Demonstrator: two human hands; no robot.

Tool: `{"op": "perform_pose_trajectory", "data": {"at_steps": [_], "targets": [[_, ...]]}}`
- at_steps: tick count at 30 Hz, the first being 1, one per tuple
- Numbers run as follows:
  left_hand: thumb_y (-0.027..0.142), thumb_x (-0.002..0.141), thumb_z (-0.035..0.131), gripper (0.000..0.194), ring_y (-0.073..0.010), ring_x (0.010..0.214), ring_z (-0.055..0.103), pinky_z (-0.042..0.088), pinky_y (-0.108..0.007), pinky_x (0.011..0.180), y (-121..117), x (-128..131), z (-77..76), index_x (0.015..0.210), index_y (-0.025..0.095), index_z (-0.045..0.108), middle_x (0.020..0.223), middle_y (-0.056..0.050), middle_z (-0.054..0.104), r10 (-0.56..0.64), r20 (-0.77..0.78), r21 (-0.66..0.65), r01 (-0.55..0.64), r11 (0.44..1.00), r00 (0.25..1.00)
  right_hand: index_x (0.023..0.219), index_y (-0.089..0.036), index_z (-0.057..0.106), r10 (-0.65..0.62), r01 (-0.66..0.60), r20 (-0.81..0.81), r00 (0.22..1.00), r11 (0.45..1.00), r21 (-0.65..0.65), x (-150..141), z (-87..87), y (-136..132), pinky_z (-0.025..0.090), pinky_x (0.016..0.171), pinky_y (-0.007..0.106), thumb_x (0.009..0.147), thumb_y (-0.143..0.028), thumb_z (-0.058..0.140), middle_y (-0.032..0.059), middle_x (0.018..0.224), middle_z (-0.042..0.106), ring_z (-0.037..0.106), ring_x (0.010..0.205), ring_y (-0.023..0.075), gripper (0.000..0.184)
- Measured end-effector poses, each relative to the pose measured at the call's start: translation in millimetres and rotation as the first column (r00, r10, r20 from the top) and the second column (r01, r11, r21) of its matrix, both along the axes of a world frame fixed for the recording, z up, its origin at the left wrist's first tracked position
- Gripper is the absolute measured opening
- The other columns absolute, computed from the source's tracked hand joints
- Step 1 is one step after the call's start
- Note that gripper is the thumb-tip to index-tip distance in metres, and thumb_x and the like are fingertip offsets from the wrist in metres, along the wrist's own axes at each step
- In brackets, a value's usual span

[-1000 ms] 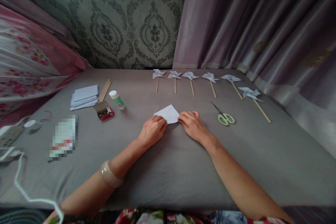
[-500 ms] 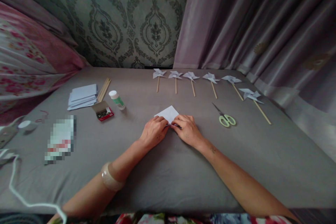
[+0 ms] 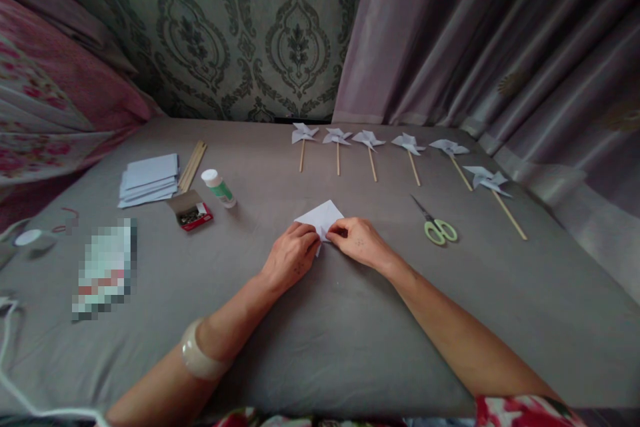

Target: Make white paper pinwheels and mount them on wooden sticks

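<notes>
A white paper sheet (image 3: 323, 213) lies flat on the grey cloth in front of me, turned with one corner pointing away. My left hand (image 3: 294, 248) presses on its near left side, fingers curled over the edge. On the right, my right hand (image 3: 359, 238) pinches the near part of the paper between thumb and forefinger. A small flap shows between the two hands, and the fingers cover the rest of the near edge.
Several paper pinwheels (image 3: 369, 140) on sticks line the back right. Green-handled scissors (image 3: 440, 231) lie to the right. At left are stacked paper (image 3: 150, 177), wooden sticks (image 3: 193, 165), a glue bottle (image 3: 219, 188) and an opened red box of small metal pieces (image 3: 197, 215).
My right fingers have shifted slightly and drawn together into a pinch. A small paper flap now shows below the left fingers. The whole view has tilted a little downward.
</notes>
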State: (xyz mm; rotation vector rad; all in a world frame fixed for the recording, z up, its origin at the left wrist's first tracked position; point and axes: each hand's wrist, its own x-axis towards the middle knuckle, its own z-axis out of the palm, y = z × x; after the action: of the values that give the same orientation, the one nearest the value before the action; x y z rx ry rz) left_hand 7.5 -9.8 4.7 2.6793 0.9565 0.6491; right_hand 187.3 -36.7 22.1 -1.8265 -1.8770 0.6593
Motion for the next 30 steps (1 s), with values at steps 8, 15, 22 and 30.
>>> {"op": "perform_pose_trajectory", "data": {"at_steps": [8, 15, 22, 30], "targets": [[0.021, 0.093, 0.044, 0.025, -0.0184, 0.092, 0.06, 0.052, -0.032, 0.085, 0.0, 0.3, 1.8, 0.093, 0.018, 0.069, 0.098, -0.007, 0.068, 0.006, -0.035, 0.018, -0.006, 1.0, 0.999, 0.082, -0.024, 0.071, 0.021, -0.024, 0.109, 0.994, 1.0, 0.017, -1.9, -0.4, -0.9, 0.041, 0.069, 0.028, 0.086, -0.027, 0.057, 0.0032, 0.082, 0.074, 0.066, 0.074, 0.0169, 0.014], [0.022, 0.093, 0.043, 0.026, -0.0184, 0.092, 0.06, 0.052, -0.033, 0.086, 0.0, -0.3, 4.8, 0.094, 0.018, 0.069, 0.099, -0.008, 0.069, -0.004, -0.059, 0.019, 0.005, 1.0, 0.998, 0.08, -0.021, 0.07, 0.009, -0.029, 0.157, 0.988, 0.992, 0.125, -1.6, -5.7, -4.9, 0.038, 0.076, 0.032, 0.087, -0.027, 0.058, 0.0055, 0.087, 0.072, 0.064, 0.082, 0.0183, 0.015], [0.024, 0.094, 0.042, 0.028, -0.0184, 0.092, 0.061, 0.052, -0.033, 0.085, 0.1, 0.1, 8.2, 0.098, 0.019, 0.07, 0.101, -0.009, 0.07, 0.002, -0.093, 0.028, 0.0, 1.0, 0.996, 0.071, -0.021, 0.067, -0.04, 0.027, 0.102, 0.994, 0.992, 0.126, -1.8, -10.7, -1.4, 0.038, 0.077, 0.033, 0.083, -0.028, 0.062, 0.0044, 0.081, 0.071, 0.064, 0.078, 0.0181, 0.015], [0.025, 0.094, 0.043, 0.028, -0.0204, 0.091, 0.062, 0.046, -0.035, 0.081, -2.4, 0.1, 6.8, 0.096, 0.018, 0.069, 0.098, -0.008, 0.071, 0.02, -0.168, 0.095, -0.005, 0.995, 0.986, 0.07, -0.019, 0.067, -0.054, 0.041, 0.099, 0.994, 0.99, 0.131, -1.9, -12.0, 1.2, 0.037, 0.075, 0.033, 0.084, -0.025, 0.06, 0.0052, 0.081, 0.071, 0.063, 0.076, 0.0182, 0.017]]}}
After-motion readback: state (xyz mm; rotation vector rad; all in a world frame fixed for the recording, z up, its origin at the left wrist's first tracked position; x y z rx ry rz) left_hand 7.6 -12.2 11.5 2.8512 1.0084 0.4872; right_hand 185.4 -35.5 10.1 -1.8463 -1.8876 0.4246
